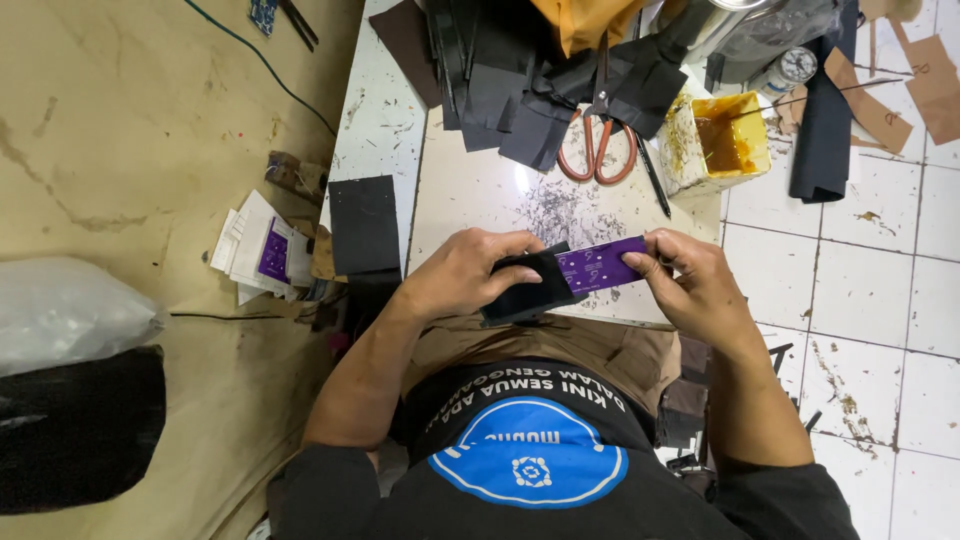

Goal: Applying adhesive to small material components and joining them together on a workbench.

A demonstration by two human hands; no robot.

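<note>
My left hand [462, 272] grips a black, flat piece of leather-like material [525, 290], held just above the near edge of a white work slab [480, 190]. My right hand [690, 280] pinches the right end of a purple card strip [598, 266] that lies across the top of the black piece. The two hands sit close together, with the strip spanning between them. Part of the black piece is hidden under my left fingers.
Orange-handled scissors [598, 140] lie on a heap of black cut pieces [520, 80] at the back. A yellow tub of glue [722, 142] stands at the right. One black panel [364, 225] lies left of the slab, near stacked cards [262, 250]. Brown scraps [880, 100] lie on white tiles.
</note>
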